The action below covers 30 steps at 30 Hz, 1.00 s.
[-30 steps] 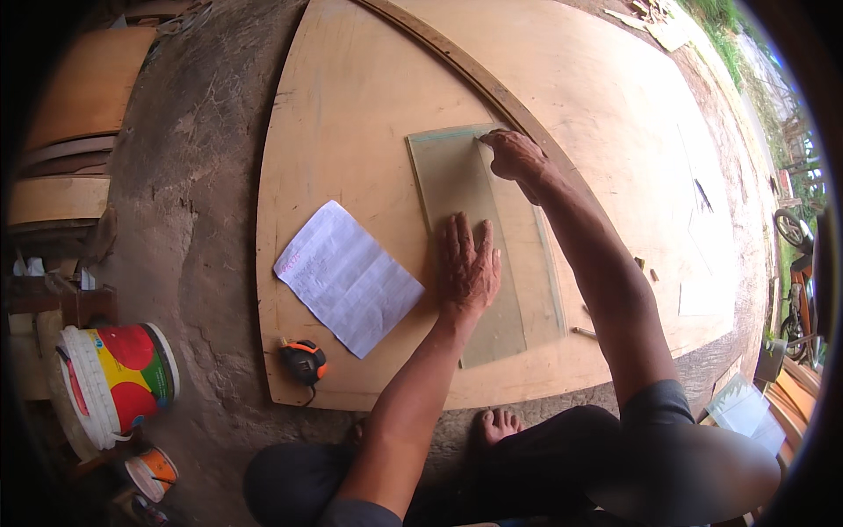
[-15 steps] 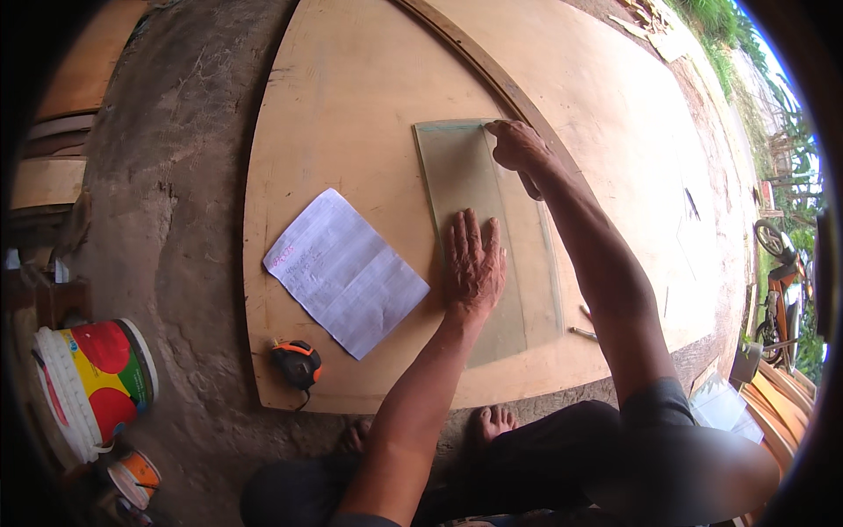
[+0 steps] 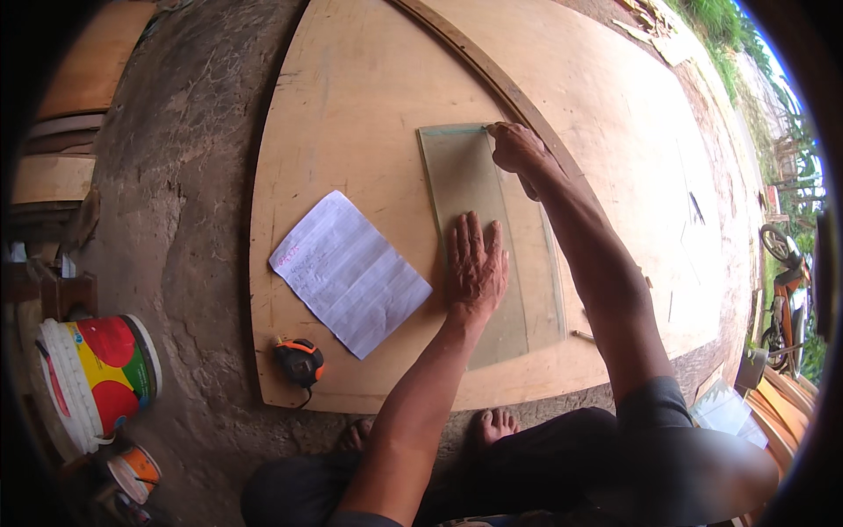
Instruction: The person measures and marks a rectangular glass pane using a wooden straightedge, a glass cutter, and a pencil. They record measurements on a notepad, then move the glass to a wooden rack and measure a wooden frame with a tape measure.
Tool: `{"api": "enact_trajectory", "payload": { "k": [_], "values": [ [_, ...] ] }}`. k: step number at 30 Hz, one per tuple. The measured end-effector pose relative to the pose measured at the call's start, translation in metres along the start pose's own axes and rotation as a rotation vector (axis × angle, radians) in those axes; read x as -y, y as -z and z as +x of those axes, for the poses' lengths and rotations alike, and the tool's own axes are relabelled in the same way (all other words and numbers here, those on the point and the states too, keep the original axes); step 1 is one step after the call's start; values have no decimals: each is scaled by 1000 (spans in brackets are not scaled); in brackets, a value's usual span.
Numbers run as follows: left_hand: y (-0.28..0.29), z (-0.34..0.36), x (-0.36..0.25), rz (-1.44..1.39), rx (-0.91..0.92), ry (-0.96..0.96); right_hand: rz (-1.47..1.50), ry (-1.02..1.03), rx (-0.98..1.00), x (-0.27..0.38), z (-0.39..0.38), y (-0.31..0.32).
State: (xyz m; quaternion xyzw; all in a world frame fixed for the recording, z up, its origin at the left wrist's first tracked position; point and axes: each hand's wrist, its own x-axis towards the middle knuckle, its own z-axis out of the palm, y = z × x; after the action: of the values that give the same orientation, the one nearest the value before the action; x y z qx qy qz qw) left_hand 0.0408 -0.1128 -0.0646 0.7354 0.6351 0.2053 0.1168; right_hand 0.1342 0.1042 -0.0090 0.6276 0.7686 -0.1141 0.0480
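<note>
**Glass pane being held flat, right hand working at its far corner**

A large plywood sheet [image 3: 369, 105] is lying on the earth floor, serving as the work surface. On it, a long greenish glass pane [image 3: 470, 180] is lying flat, running away from the person. The left hand [image 3: 476, 263] is pressing down on the pane with fingers spread, gripping nothing. The right hand [image 3: 518, 147] is bunching its fingers at the pane's far right corner, seemingly pinching a small tool, though what it is cannot be told. No break or separated strip is showing, so the work is judged to be starting at the far edge, the length remaining. A lined paper sheet [image 3: 349, 272] and a tape measure [image 3: 299, 361] are lying to the left, untouched.
</note>
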Motion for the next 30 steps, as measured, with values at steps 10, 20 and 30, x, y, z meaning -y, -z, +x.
{"api": "enact_trajectory", "payload": {
  "k": [10, 20, 30],
  "values": [
    [-2, -1, 0, -17, 7, 0, 20, 1, 7, 11, -5, 5],
    [0, -2, 1, -55, -21, -4, 40, 34, -41, 3, 0, 2],
    [-1, 0, -1, 27, -51, -33, 75, 21, -39, -11, -7, -2]
  ]
}}
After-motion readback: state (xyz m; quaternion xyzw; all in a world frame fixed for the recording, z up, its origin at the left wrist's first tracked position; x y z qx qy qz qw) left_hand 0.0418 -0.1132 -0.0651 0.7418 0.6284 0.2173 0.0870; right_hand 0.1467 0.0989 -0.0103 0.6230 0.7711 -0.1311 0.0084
